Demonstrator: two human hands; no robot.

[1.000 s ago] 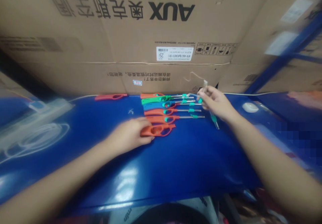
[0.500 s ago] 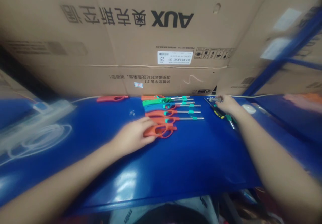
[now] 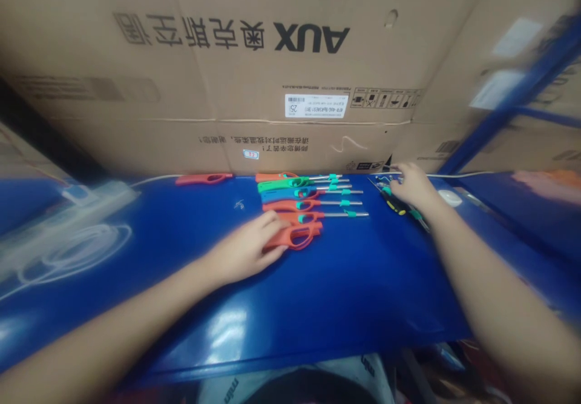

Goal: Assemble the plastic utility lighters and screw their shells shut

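Note:
My left hand (image 3: 256, 243) is closed round an orange lighter handle (image 3: 302, 234), a long-necked gas lighter body with a trigger loop and no metal tube on it. Just behind it, several long lighters lie side by side in orange, blue (image 3: 288, 193) and green (image 3: 281, 184), with metal tubes pointing right and turquoise pieces on them. My right hand (image 3: 411, 185) is low at the back right, its fingertips bent together over small parts; what they pinch is hard to make out. Under this hand lies a black and yellow screwdriver (image 3: 393, 201), beside a turquoise and metal piece (image 3: 418, 217) partly hidden.
A large cardboard box (image 3: 218, 89) stands along the back of the blue table (image 3: 318, 307). A red lighter handle (image 3: 204, 179) lies at the back left. Further left are a white power strip (image 3: 104, 201) and a coiled cable (image 3: 86, 246). A white round object (image 3: 449, 198) sits right.
My right hand has moved right and down to the table with the turquoise and metal piece, which now lies under it. The screwdriver has come into view. My left hand keeps the orange handle.

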